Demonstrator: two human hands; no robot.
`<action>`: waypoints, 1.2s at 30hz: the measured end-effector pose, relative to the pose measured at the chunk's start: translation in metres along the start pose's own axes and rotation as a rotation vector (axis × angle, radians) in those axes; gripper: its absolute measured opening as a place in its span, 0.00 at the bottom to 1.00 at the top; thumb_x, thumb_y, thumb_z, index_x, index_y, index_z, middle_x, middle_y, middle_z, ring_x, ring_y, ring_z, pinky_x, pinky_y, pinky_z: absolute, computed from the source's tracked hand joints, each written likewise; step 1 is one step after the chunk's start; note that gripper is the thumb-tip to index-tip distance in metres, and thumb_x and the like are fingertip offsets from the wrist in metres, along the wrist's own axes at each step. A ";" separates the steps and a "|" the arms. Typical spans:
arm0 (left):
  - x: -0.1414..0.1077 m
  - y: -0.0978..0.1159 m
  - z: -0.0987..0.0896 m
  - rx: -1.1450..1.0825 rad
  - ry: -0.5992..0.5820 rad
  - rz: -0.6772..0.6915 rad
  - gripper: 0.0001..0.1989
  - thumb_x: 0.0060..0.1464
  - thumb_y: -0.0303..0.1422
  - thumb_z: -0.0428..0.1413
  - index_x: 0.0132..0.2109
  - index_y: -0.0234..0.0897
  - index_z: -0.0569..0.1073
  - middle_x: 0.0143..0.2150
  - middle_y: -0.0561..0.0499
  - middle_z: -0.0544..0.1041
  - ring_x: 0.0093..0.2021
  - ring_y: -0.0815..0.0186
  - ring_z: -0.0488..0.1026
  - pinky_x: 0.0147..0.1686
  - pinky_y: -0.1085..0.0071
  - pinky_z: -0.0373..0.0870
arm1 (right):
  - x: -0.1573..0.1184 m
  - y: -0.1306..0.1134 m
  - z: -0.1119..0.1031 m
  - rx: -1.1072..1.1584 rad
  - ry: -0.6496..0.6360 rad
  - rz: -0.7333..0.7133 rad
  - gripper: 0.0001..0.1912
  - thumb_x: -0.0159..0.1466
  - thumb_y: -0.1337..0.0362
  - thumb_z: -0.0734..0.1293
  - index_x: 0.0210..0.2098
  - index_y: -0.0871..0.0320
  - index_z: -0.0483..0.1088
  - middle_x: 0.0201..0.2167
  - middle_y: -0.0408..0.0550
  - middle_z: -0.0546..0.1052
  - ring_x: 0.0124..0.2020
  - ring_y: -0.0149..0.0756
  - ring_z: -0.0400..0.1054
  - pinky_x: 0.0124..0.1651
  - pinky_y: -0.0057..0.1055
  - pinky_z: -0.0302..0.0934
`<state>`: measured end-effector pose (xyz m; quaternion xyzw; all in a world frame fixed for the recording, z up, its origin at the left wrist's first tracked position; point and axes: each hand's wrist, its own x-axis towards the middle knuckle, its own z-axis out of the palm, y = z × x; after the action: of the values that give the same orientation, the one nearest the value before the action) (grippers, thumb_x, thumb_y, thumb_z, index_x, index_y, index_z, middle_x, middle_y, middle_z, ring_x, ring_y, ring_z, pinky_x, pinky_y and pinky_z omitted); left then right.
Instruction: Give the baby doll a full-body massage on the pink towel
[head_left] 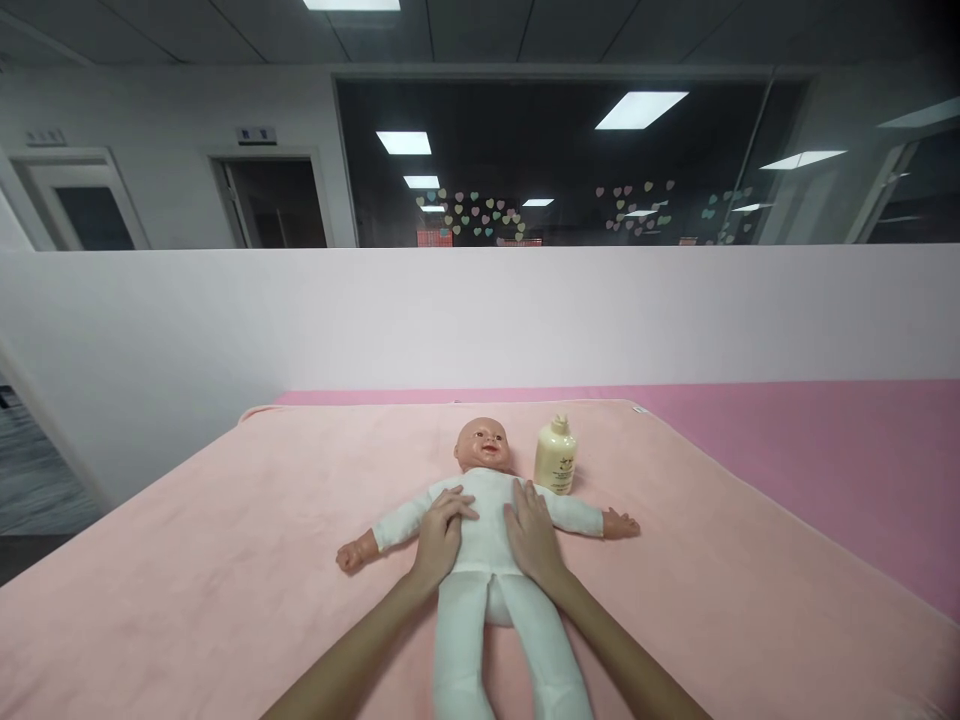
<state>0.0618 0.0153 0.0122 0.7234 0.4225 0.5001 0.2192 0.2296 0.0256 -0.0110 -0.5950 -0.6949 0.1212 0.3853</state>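
A baby doll (487, 545) with a white cloth body lies on its back, head away from me and arms spread to both sides. My left hand (442, 535) rests along the left side of its torso, fingers stretched onto the chest. On the right side of the chest lies my right hand (534, 535), its fingers extended and flat. Neither hand grips anything. Just beyond the doll's right-hand shoulder in view stands a pale yellow pump bottle (556, 456), upright and apart from my hands.
Under the doll spreads a pale pink blanket (262, 550), over a brighter pink mat (810, 470) that shows on the right. A low white partition (480, 315) runs behind. Past it are doorways and a dark window (555, 150) with heart stickers.
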 end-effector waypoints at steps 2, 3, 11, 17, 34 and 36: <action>-0.002 0.010 -0.001 -0.043 -0.170 0.125 0.17 0.46 0.19 0.43 0.27 0.37 0.75 0.33 0.50 0.78 0.46 0.64 0.73 0.56 0.57 0.62 | 0.001 0.010 0.004 0.100 0.042 0.046 0.29 0.64 0.62 0.50 0.61 0.70 0.55 0.62 0.58 0.56 0.65 0.43 0.45 0.64 0.45 0.41; -0.002 0.017 -0.002 -0.061 -0.282 0.176 0.17 0.45 0.18 0.43 0.27 0.37 0.75 0.31 0.51 0.78 0.45 0.66 0.74 0.56 0.59 0.62 | 0.001 0.013 0.004 0.152 0.064 0.060 0.28 0.63 0.63 0.49 0.60 0.69 0.56 0.61 0.57 0.58 0.64 0.43 0.48 0.64 0.44 0.42; 0.001 0.058 -0.007 0.266 -0.585 0.189 0.15 0.61 0.35 0.44 0.48 0.49 0.72 0.56 0.56 0.69 0.64 0.62 0.53 0.64 0.50 0.35 | -0.001 0.012 -0.003 0.359 0.222 0.024 0.22 0.60 0.64 0.55 0.51 0.61 0.69 0.53 0.54 0.69 0.57 0.43 0.60 0.60 0.47 0.52; 0.003 0.026 -0.001 0.352 -0.300 -0.030 0.19 0.61 0.44 0.41 0.55 0.51 0.66 0.65 0.53 0.56 0.66 0.59 0.48 0.62 0.46 0.37 | -0.011 -0.004 -0.015 0.476 0.144 -0.364 0.17 0.56 0.73 0.56 0.26 0.53 0.75 0.32 0.45 0.79 0.41 0.37 0.72 0.59 0.48 0.54; -0.001 -0.001 -0.001 0.075 0.028 -0.084 0.16 0.57 0.30 0.44 0.43 0.41 0.76 0.54 0.50 0.71 0.58 0.63 0.64 0.60 0.55 0.56 | 0.008 -0.019 -0.007 -0.162 -0.166 -0.088 0.30 0.64 0.47 0.52 0.63 0.50 0.53 0.65 0.47 0.50 0.66 0.52 0.39 0.61 0.60 0.30; 0.000 0.002 -0.003 0.120 -0.027 -0.011 0.19 0.54 0.25 0.43 0.40 0.42 0.77 0.50 0.51 0.75 0.56 0.63 0.66 0.60 0.54 0.56 | 0.010 -0.010 -0.001 -0.079 -0.084 -0.020 0.32 0.63 0.48 0.53 0.62 0.55 0.54 0.64 0.51 0.52 0.65 0.52 0.41 0.62 0.57 0.32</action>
<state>0.0595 0.0135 0.0149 0.7396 0.4525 0.4630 0.1839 0.2233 0.0323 -0.0002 -0.5971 -0.7207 0.1143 0.3332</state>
